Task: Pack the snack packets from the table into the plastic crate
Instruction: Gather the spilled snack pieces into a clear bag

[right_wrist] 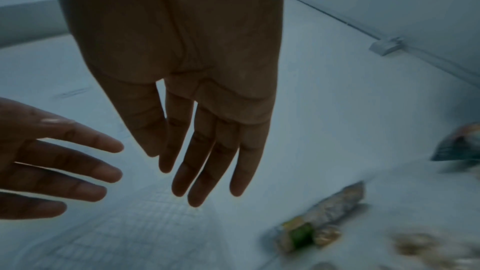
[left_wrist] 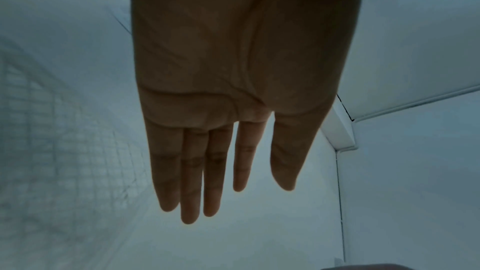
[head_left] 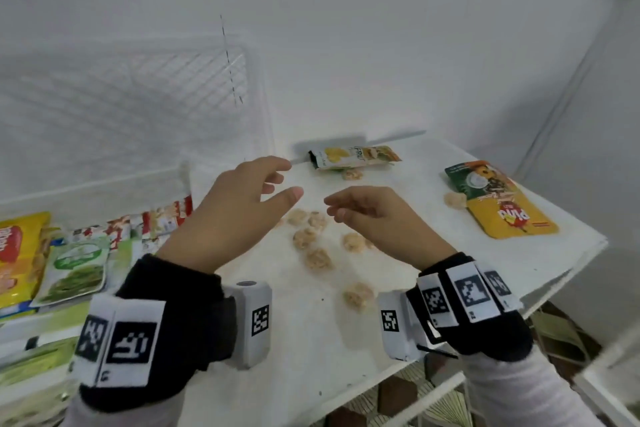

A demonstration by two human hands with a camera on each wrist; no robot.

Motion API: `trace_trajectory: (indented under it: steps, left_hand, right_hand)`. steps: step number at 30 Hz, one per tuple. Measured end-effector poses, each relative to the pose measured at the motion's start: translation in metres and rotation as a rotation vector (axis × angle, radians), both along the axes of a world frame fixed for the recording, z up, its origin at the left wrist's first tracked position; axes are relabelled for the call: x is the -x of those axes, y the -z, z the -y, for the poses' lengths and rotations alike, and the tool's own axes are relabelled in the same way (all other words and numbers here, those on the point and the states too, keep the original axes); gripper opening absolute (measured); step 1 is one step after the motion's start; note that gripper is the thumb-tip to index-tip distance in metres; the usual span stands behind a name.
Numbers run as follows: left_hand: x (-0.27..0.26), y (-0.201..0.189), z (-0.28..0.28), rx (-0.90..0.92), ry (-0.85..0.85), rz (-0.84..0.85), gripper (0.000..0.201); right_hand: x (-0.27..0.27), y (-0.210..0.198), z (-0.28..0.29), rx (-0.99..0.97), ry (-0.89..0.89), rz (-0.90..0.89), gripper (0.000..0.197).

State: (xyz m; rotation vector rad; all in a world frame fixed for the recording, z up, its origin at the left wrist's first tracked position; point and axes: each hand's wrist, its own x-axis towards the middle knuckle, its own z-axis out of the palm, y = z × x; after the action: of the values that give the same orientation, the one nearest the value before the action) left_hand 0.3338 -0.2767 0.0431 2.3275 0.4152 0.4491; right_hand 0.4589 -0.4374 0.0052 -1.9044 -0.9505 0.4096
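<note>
Both hands hover empty above the white table [head_left: 398, 288], fingers relaxed. My left hand [head_left: 277, 180] reaches toward a yellow-and-orange fruit snack packet [head_left: 353, 156] lying by the back wall. My right hand [head_left: 337, 210] hangs over several loose beige snack pieces [head_left: 317, 258] scattered on the table. A green-and-yellow packet [head_left: 498, 199] lies at the right. The white lattice plastic crate [head_left: 131, 135] stands at the left, with several packets [head_left: 76, 260] in it. In the right wrist view the right hand [right_wrist: 197, 171] and left fingers [right_wrist: 78, 171] show, with the fruit packet [right_wrist: 327, 213] beyond. The left hand [left_wrist: 221, 192] is spread.
The table's right and front edges [head_left: 568, 270] drop to a patterned floor. White walls stand close behind and to the right. A thin cord [head_left: 225, 31] hangs at the back. One snack piece [head_left: 358, 295] lies near the front between my wrists.
</note>
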Motion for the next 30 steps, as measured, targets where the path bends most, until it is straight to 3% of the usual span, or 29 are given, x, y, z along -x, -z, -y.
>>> trace_trajectory:
  steps: [9, 30]
  left_hand:
    - [-0.066, 0.055, 0.056, 0.205, 0.0, -0.079, 0.04]
    - [-0.197, 0.112, 0.005, 0.666, -0.296, 0.038, 0.03]
  right_hand:
    - [-0.065, 0.048, 0.066, 0.044, 0.098, -0.106, 0.021]
    - [-0.208, 0.084, 0.019, -0.026, 0.248, -0.448, 0.023]
